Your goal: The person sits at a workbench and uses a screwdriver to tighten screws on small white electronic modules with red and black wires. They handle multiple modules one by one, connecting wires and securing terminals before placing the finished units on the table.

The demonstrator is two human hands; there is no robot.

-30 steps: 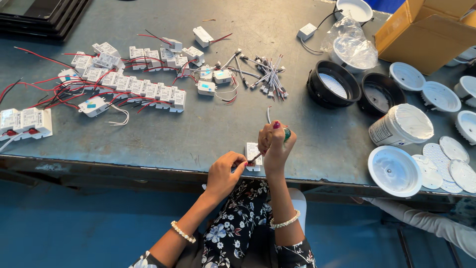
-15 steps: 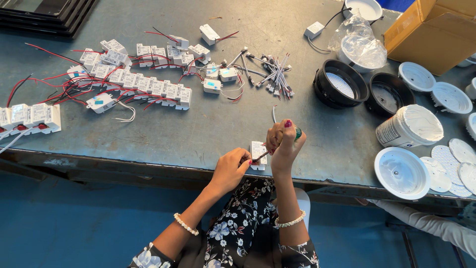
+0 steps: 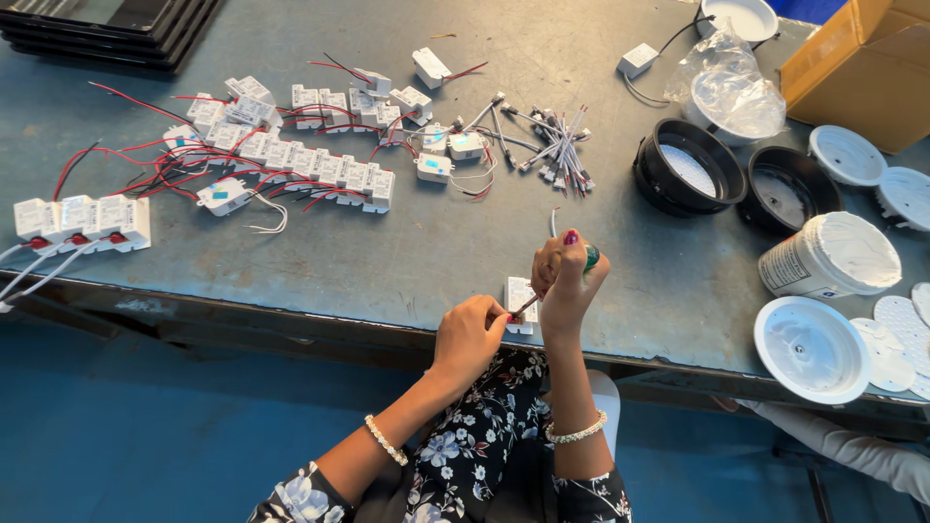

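Note:
At the table's near edge my left hand (image 3: pixel 469 336) pinches a small white driver box (image 3: pixel 520 301) and its red wire. My right hand (image 3: pixel 566 283) is closed around a green-handled screwdriver (image 3: pixel 588 257), its tip pointing down at the box. A thin white wire (image 3: pixel 553 222) rises behind my right hand. Both wrists wear pearl bracelets.
Rows of white driver boxes with red wires (image 3: pixel 291 155) lie at the left, a bundle of connector leads (image 3: pixel 552 145) in the middle. Black round housings (image 3: pixel 690 174), white round lamp covers (image 3: pixel 812 349), a white tape roll (image 3: pixel 828 254) and a cardboard box (image 3: pixel 862 58) stand at the right. Another person's sleeve (image 3: pixel 852 450) shows bottom right.
My hands have stayed at the box by the table edge; the view has shifted slightly. The screwdriver still points at the box.

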